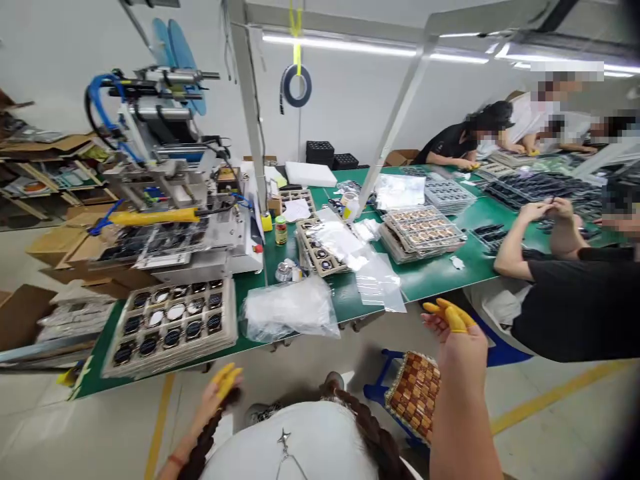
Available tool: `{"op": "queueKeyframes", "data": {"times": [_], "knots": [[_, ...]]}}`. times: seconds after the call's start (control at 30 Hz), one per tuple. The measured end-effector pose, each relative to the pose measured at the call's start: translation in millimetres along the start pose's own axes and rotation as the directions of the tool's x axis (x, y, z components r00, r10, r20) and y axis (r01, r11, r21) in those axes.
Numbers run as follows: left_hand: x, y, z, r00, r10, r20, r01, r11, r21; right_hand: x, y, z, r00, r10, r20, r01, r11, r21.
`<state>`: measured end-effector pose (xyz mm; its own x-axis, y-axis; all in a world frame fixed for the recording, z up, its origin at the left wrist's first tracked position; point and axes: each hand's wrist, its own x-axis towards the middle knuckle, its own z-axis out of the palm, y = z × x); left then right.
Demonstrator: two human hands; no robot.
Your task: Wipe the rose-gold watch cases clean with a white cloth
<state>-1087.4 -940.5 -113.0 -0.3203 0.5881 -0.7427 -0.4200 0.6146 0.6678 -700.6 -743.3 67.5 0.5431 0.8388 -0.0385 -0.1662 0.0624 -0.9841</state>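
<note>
My left hand (pixel 223 387) is low in front of the table, yellow finger cots on its fingers. Its fingers are stretched out beside the end of a dark braid (pixel 203 437), and I cannot tell whether they touch it. My right hand (pixel 457 327), also in yellow finger cots, is raised in the air off the table's front edge. Its fingers are loosely bent and apart, with nothing between them. Nearest the left hand on the table is a stack of trays (pixel 175 317) with round watch-like pieces in compartments. A clear plastic bag (pixel 293 310) lies to its right.
A machine (pixel 170 167) with rollers stands at the back left of the green table (pixel 430 283). More tray stacks (pixel 420 230) lie further right. A blue stool with a checked cushion (pixel 415 393) is below my right hand. A co-worker in black (pixel 580 307) sits at the right.
</note>
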Motion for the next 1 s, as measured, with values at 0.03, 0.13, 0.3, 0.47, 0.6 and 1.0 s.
{"op": "queueKeyframes", "data": {"times": [0.03,0.13,0.3,0.47,0.6,1.0], "knots": [[7.9,-8.3,27.0,0.999,-0.033,0.006,0.033,0.999,-0.01,12.8,2.0,-17.1,0.999,0.033,0.01,-0.032,0.998,-0.059],[35.7,-21.2,118.6,0.996,-0.071,0.049,0.073,0.997,-0.04,54.0,8.3,-69.9,0.994,0.097,0.045,-0.085,0.973,-0.217],[68.1,-7.7,237.3,0.983,-0.015,0.183,0.024,0.999,-0.044,123.1,25.5,-147.9,0.977,0.205,0.054,-0.171,0.914,-0.369],[76.1,16.5,307.3,0.961,-0.008,0.278,0.012,1.0,-0.01,178.9,45.0,-176.8,0.959,0.281,0.041,-0.236,0.869,-0.434],[92.2,37.5,365.5,0.91,-0.055,0.411,0.021,0.996,0.086,220.1,58.3,-165.3,0.941,0.337,0.025,-0.293,0.851,-0.436],[162.1,49.7,588.3,0.805,-0.082,0.588,-0.193,0.901,0.389,355.1,99.6,-175.7,0.896,0.438,-0.078,-0.431,0.811,-0.396]]}}
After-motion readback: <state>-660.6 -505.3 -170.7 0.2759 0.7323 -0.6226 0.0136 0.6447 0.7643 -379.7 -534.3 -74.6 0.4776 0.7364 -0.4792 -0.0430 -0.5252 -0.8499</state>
